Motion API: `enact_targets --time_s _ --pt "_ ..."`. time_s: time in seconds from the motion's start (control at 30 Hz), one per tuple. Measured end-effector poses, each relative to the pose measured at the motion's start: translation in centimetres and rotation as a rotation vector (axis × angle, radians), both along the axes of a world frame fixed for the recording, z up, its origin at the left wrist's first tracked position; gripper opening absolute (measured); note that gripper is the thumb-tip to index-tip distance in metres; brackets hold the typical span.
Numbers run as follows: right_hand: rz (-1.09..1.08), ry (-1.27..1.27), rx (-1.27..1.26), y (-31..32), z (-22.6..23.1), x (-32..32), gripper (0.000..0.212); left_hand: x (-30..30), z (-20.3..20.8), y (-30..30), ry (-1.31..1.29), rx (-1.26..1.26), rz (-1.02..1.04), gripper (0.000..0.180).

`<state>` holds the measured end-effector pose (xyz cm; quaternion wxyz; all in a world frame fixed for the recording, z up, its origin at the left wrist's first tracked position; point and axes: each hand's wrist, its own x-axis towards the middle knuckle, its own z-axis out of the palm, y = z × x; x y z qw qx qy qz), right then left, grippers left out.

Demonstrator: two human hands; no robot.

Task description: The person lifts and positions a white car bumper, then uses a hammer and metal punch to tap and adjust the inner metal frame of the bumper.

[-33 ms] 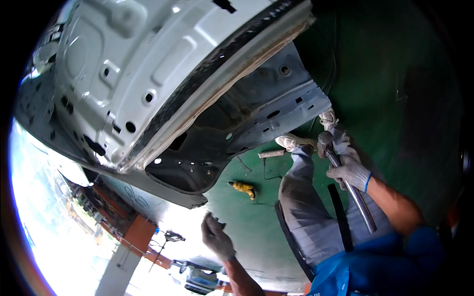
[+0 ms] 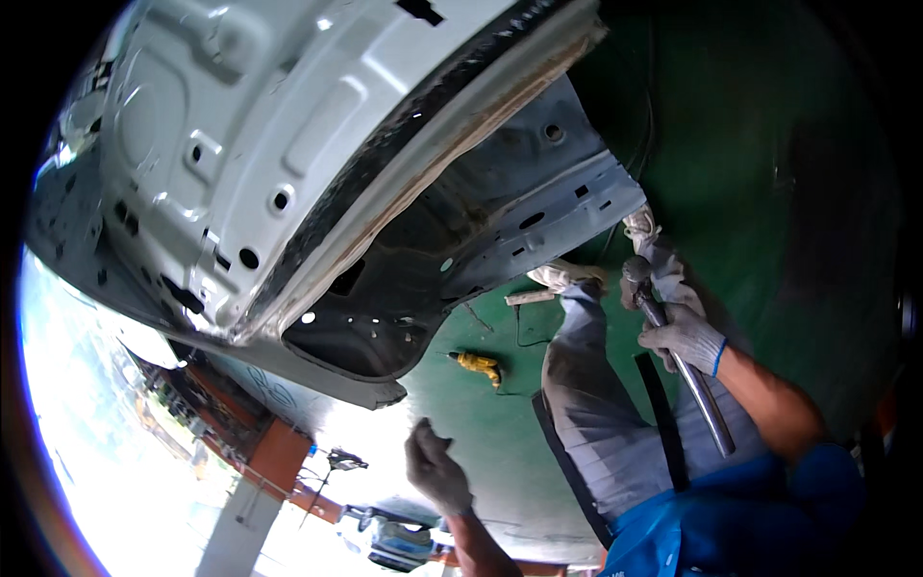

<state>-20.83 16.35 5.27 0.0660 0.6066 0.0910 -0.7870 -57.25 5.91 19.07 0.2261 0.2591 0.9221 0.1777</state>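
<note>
My right hand [image 2: 685, 337], in a pale work glove, is wrapped round the handle of a hammer [image 2: 707, 409]. The hammer has a metal handle and slants across in front of my legs, with its head pointing away from me. My left hand [image 2: 437, 471], also gloved, hangs in the air with nothing in it. Its fingers are stretched out and the thumb stands apart. Just beyond it lies the corner of a light grey car body [image 2: 332, 385], not touched by either hand. A cut-edged grey panel [image 2: 538, 183] reaches from the body toward my feet.
On the green floor [image 2: 500, 423] lies a yellow power drill [image 2: 476, 365] with a cord. A pale corded strip [image 2: 530, 298] is near my shoe [image 2: 567, 276]. A dark cable runs beyond the panel. A vehicle [image 2: 385, 539] stands in the background.
My left hand has shifted slightly right and closer to me, away from the car body's corner. My right hand and the hammer are nearly still.
</note>
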Motion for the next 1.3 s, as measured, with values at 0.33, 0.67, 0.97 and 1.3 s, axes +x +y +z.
enact_targets --time_s 0.33,0.67,0.97,1.3 --pt "-0.374 -0.026 0.076 -5.0 -4.5 -2.3 0.02 2.5 -7.6 11.4 0.038 -0.163 -1.04 0.025" --pt "-0.519 -0.045 -0.077 -5.9 -6.2 -7.9 0.016 -3.6 -15.8 10.3 0.187 -0.256 -1.103 0.021" --pt "-0.536 0.143 -0.038 -2.0 -5.6 -7.8 0.022 -4.5 -19.4 10.2 0.362 -0.174 -1.013 0.018" --pt "-0.269 0.099 0.29 -0.7 -2.3 -12.6 0.024 -6.0 -20.0 8.2 0.232 -0.253 -1.132 0.016"
